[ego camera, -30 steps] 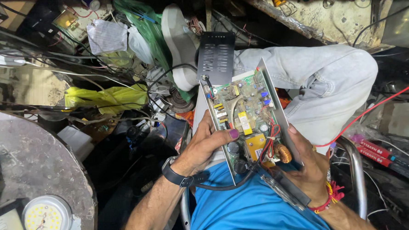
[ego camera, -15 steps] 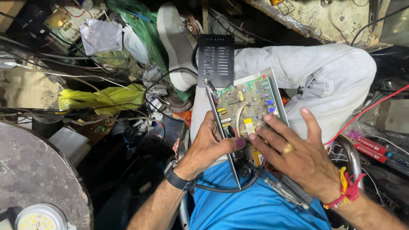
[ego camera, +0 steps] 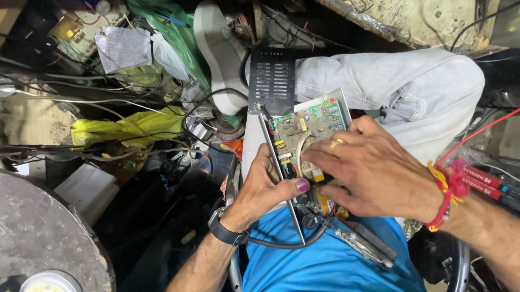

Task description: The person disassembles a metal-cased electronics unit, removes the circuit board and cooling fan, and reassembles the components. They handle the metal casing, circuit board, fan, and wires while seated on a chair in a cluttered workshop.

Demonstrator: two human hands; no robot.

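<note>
yellow plastic bag lies left among tangled wires, little free room | left hand pinches the metal frame rail at the circuit board left edge, board on lap | right hand spread flat over board, fingertips possibly touching components | red-handled tools crowd the right edge

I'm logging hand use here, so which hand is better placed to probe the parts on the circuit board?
Probably the right hand: its fingers already lie across the circuit board, while the left hand grips the board's metal edge and steadies it.
</note>
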